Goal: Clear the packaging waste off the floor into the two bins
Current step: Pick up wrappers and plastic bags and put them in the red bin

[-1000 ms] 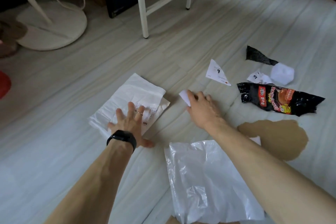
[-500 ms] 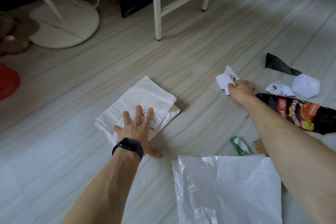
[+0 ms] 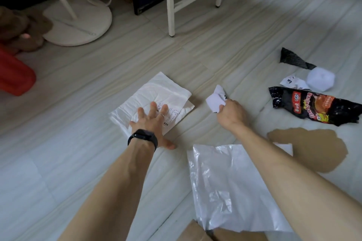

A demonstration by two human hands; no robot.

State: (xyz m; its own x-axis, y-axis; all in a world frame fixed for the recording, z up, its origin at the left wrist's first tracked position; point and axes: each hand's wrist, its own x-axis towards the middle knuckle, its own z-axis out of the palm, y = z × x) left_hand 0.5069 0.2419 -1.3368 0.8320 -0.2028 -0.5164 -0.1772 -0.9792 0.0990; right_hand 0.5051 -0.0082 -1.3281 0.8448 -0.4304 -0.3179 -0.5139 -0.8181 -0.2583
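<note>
My left hand (image 3: pixel 153 123) lies flat with spread fingers on a white mailer bag (image 3: pixel 156 94) bearing a shipping label, on the floor at centre. My right hand (image 3: pixel 232 113) grips crumpled white paper scraps (image 3: pixel 215 100), lifted just right of the mailer. A clear plastic bag (image 3: pixel 225 186) lies under my right forearm. To the right sit a black snack wrapper (image 3: pixel 313 108), a torn brown cardboard piece (image 3: pixel 317 148), a white label scrap (image 3: pixel 291 82), a white wad (image 3: pixel 321 81) and a black mesh piece (image 3: pixel 291 58). No bin is clearly visible.
A red object (image 3: pixel 13 76) sits at the left edge. A white round fan base (image 3: pixel 78 23) and brown slippers (image 3: pixel 21 29) are at the back left. White furniture legs (image 3: pixel 170 2) stand at the back centre. Brown cardboard (image 3: pixel 197 232) shows at the bottom edge.
My right hand picked up a small scrap, reached right for the triangular label paper, and has pulled back left holding both crumpled together. My left hand stays pressed on the mailer.
</note>
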